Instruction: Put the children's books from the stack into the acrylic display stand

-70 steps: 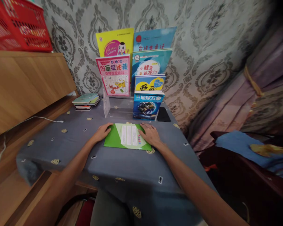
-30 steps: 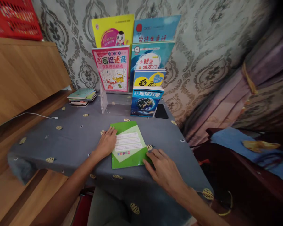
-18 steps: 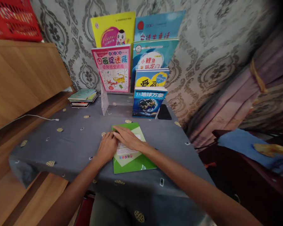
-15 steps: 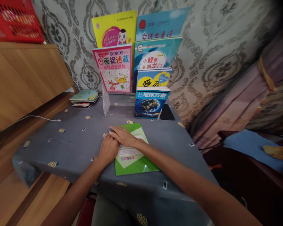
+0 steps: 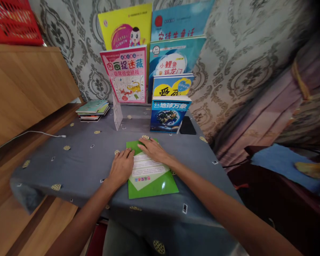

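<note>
A green book (image 5: pixel 152 186) lies flat on the cloth-covered table, with a pale panel of text and coloured lettering that reads upside down from here. My left hand (image 5: pixel 122 165) rests on the book's left edge, fingers stretched forward and partly on the cloth. Across the far right part of the cover lies my right hand (image 5: pixel 153 151), its fingers extended toward the far edge. Neither hand grips the book. Beyond it stands a clear rack (image 5: pixel 117 115) holding upright books, among them a pink book (image 5: pixel 128 76) and a blue book with a globe (image 5: pixel 166 115).
At the back left sits a stack of thin books (image 5: pixel 93 109), near a white cable (image 5: pixel 48 134). A black flat object (image 5: pixel 188 125) lies right of the rack. A wooden cabinet (image 5: pixel 29 81) carries a red basket (image 5: pixel 16 23). Blue cloth (image 5: pixel 280 165) lies at the right.
My hands have moved apart: the right shifted right, off the left hand's fingers. More of the book's text panel shows. The view has shifted slightly.
</note>
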A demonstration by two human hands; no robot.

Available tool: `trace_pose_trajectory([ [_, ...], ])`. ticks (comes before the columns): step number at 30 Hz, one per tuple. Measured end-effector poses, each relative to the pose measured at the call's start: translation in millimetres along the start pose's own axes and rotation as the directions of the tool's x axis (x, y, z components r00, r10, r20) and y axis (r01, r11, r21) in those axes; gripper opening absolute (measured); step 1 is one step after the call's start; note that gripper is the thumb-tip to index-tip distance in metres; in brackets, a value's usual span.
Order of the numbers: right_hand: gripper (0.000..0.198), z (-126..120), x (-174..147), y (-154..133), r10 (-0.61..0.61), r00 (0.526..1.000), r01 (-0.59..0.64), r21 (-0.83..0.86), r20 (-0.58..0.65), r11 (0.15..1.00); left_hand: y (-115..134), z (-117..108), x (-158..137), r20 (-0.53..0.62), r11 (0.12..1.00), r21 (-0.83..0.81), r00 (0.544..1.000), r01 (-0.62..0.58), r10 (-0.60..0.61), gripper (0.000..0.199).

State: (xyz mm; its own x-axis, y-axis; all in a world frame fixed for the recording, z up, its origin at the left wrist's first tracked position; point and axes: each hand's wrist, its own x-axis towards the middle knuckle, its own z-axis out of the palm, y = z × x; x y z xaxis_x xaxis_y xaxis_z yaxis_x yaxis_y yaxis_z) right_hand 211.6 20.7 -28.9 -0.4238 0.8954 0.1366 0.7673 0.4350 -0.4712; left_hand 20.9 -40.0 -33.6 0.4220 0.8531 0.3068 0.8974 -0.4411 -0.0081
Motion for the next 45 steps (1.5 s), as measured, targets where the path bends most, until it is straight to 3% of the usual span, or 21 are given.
trace_pose_trajectory([
  [6, 0.052, -17.1, -22.5, 39.2, 0.071, 0.997, -0.07, 0.024, -0.042, 0.997, 0.3, 0.2, -0.2, 0.023, 1.0, 0.019, 1.0, 0.014, -0.015, 0.038],
  [16, 0.049, -13.7, -30.0, 51.1, 0.032, 0.996, -0.028, 0.039, -0.085, 0.999, -0.7, -8.8, -0.5, 0.064, 0.999, 0.037, 0.997, -0.039, 0.037, 0.037],
  [20, 0.049, -9.3, -30.4, 59.9, -0.018, 0.995, 0.021, 0.029, -0.099, 0.999, 5.5, -19.4, 25.5, 0.145, 0.998, 0.047, 0.989, -0.032, 0.025, 0.026],
  [23, 0.049, -6.4, -29.8, 62.5, -0.019, 0.995, 0.021, 0.01, -0.1, 1.0, 12.5, -14.6, 54.5, 0.134, 0.995, -0.086, 0.989, -0.049, 0.061, 0.025],
  [27, 0.049, -5.0, -30.6, 62.1, -0.009, 0.995, 0.009, 0.006, -0.094, 1.0, 16.9, 4.7, 77.8, 0.082, 0.966, -0.239, 0.99, -0.095, 0.117, 0.031],
  [33, 0.047, -9.4, -47.8, 58.4, -0.048, 0.993, 0.054, 0.055, -0.109, 0.997, 12.6, 18.9, 77.4, 0.043, 0.956, -0.259, 0.988, -0.134, 0.15, 0.033],
  [38, 0.045, -16.2, -81.8, 44.9, -0.104, 0.99, 0.116, 0.128, -0.094, 0.985, 12.8, 21.1, 76.2, 0.037, 0.964, -0.243, 0.992, -0.106, 0.118, 0.034],
  [45, 0.044, -20.8, -144.0, 12.1, -0.099, 0.992, 0.111, 0.16, -0.077, 0.981, 11.0, 22.5, 76.9, 0.039, 0.955, -0.278, 0.992, -0.107, 0.123, 0.035],
])
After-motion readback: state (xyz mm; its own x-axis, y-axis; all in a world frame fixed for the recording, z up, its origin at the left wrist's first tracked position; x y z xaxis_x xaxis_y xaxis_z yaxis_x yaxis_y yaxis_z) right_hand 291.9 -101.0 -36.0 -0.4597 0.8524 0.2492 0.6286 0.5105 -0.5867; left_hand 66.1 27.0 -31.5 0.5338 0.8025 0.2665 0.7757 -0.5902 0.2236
